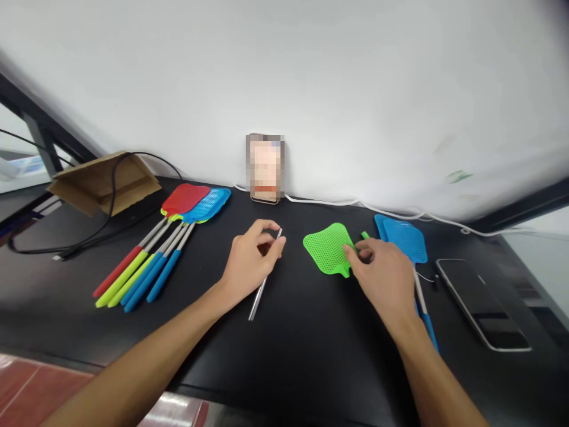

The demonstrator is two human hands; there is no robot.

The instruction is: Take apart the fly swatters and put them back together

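My left hand (254,258) pinches a thin silver metal rod (258,301) between thumb and fingers, its lower end slanting toward me. To the right, my right hand (384,270) is closed at the edge of a bright green fly swatter head (328,249), thumb on its mesh. A short green piece (365,235) sticks out above that hand; its remainder is hidden by the fingers. Beside and partly behind my right hand lie blue fly swatters (404,237) with silver shafts.
Several assembled fly swatters (153,258) in red, yellow-green and blue lie at the left. Behind them are an open cardboard box (104,184) and a black cable (113,190). A phone (265,169) leans on the wall; another phone (482,302) lies right. A white cable (329,202) runs along the wall.
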